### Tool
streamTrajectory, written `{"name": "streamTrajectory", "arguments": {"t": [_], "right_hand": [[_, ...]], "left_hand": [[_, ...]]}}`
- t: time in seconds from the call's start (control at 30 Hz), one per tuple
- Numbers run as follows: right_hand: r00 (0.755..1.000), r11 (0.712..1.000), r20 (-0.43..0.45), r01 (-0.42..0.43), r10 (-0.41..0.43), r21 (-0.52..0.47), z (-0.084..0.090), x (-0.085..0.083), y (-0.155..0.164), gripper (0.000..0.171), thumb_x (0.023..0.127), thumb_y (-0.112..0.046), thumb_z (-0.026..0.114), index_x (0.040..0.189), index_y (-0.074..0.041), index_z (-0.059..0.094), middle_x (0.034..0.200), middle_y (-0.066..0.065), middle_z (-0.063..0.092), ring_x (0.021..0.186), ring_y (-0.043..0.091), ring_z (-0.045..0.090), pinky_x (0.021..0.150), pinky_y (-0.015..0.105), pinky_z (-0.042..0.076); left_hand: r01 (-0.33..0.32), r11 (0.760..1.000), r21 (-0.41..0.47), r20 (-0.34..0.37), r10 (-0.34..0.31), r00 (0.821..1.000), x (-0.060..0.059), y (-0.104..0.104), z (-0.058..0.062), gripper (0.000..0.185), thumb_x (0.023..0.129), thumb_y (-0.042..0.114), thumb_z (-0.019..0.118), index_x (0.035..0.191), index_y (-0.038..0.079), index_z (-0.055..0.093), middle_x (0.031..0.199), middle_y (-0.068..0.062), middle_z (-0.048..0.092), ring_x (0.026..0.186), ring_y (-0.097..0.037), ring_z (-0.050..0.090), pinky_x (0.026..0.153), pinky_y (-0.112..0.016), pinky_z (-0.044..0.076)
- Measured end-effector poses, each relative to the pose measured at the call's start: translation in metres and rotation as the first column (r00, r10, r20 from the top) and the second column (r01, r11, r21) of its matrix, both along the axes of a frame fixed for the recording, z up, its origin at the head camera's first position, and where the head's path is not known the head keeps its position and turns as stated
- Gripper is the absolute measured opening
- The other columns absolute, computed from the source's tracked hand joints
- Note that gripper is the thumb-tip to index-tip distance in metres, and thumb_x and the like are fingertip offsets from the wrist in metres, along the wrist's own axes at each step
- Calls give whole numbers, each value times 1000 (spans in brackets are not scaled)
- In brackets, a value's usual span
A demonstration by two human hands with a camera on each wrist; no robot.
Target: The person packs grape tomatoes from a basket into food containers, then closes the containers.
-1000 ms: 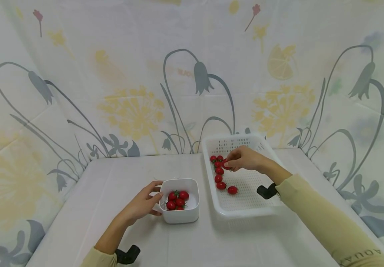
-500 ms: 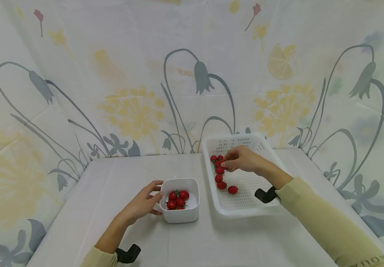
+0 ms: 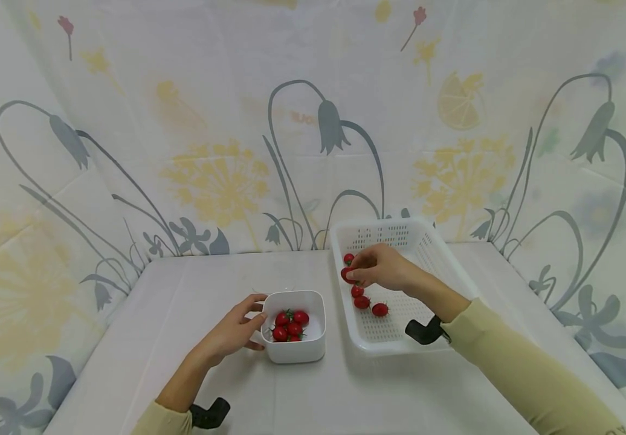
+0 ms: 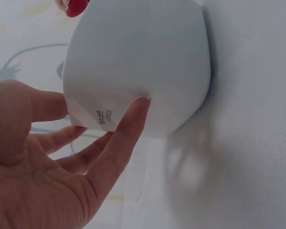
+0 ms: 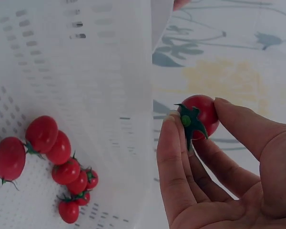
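My right hand pinches a red cherry tomato with a green calyx between thumb and fingertips. It is over the left side of a white perforated basket. Several more cherry tomatoes lie in the basket along that side, partly hidden by the hand in the head view. My left hand holds a small white square container at its left side, thumb at the rim and fingers spread on the outer wall. Several cherry tomatoes lie inside it.
Both containers stand on a white-covered table, the basket to the right of the small one. A floral-printed sheet rises behind the table and along both sides. Black wrist straps with camera mounts sit at both cuffs.
My right hand has moved left and slightly nearer, carrying its cherry tomato towards the basket's left wall. The left hand and the small container have stayed in place.
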State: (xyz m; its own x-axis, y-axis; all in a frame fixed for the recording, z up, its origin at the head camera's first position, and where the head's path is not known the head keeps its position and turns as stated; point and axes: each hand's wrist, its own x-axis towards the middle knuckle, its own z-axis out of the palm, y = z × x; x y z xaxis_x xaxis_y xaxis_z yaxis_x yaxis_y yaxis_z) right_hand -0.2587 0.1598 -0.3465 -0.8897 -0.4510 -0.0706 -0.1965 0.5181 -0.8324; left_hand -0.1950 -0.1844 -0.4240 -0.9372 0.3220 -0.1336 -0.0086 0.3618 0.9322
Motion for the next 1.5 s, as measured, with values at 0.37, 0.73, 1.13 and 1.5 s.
{"name": "streamTrajectory", "arguments": {"t": [0.37,0.73,1.13,1.5], "right_hand": [[999,1000,-31,-25,25,-14,-3,11,-18,21,94,-17,74,106,-1,72,92,8,73,82,27,71,75,32,61],[996,997,-52,-77,77,2,-2,24,-44,17,95,-17,74,102,-2,72,91,5,72,81,26,71,81,40,62],[987,998,-150,-62,60,-6,-14,39,-87,13,95,-17,73,100,-6,73,92,1,72,80,15,66,72,28,59],[971,997,-230,-47,59,55,-36,42,-121,11,94,-14,73,100,-5,73,94,4,72,82,15,64,72,26,58]], "left_hand": [[-6,1000,1,3,6,1000,1,1,0,42,109,14,47,149,8,42,149,-29,42,114,-43,63,72,-45,64],[-32,999,-4,14,32,999,-1,3,-2,40,110,15,44,150,10,42,148,-24,44,111,-39,64,73,-43,64],[-9,1000,18,18,9,1000,2,2,0,41,110,14,45,150,8,40,150,-29,41,110,-40,64,72,-46,64],[-21,999,24,25,20,999,-1,1,-3,42,110,16,47,150,7,40,150,-29,40,109,-39,64,72,-43,64]]}}
